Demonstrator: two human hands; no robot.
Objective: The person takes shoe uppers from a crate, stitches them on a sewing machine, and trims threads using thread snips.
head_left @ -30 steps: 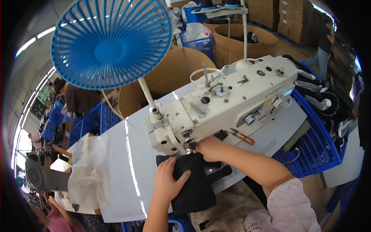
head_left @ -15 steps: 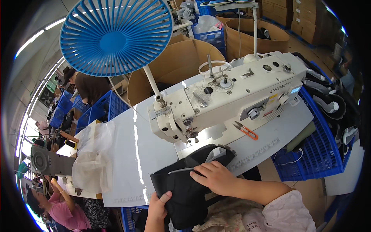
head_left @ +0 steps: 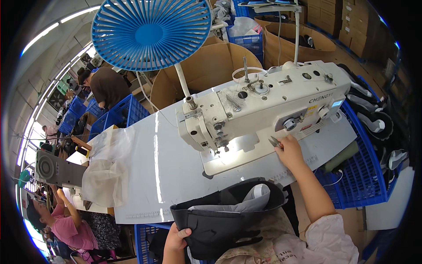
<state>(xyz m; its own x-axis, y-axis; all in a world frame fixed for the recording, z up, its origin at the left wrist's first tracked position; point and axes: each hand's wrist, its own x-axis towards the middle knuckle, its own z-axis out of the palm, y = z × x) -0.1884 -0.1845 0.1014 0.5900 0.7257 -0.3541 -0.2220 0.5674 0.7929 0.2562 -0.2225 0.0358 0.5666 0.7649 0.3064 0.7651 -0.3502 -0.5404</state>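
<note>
My left hand [head_left: 176,237] grips the lower left edge of a black sewn fabric piece [head_left: 206,222], thumb on its outer face. The piece hangs at the table's front edge, its top gaping, with a padded grey lining [head_left: 252,200] showing inside. My right hand [head_left: 290,152] is closed around the handle of a pair of thread snips [head_left: 275,141] on the table, right of the needle area. The blades stick out to the left of my fingers; the handle is hidden under them. Behind both hands stands a white sewing machine [head_left: 263,108], its lamp lighting the needle plate.
A blue fan-like round tray [head_left: 149,34] rises on a post at the far left. Translucent plastic sheeting [head_left: 107,176] lies on the white table [head_left: 176,176]. Blue crate [head_left: 358,171] with black-and-grey pieces stands right. Two people [head_left: 72,229] [head_left: 107,88] work at left.
My right hand has left the fabric piece and reached forward right to the thread snips, closing on them. The fabric piece, held by my left hand, has come back toward me and gapes wider.
</note>
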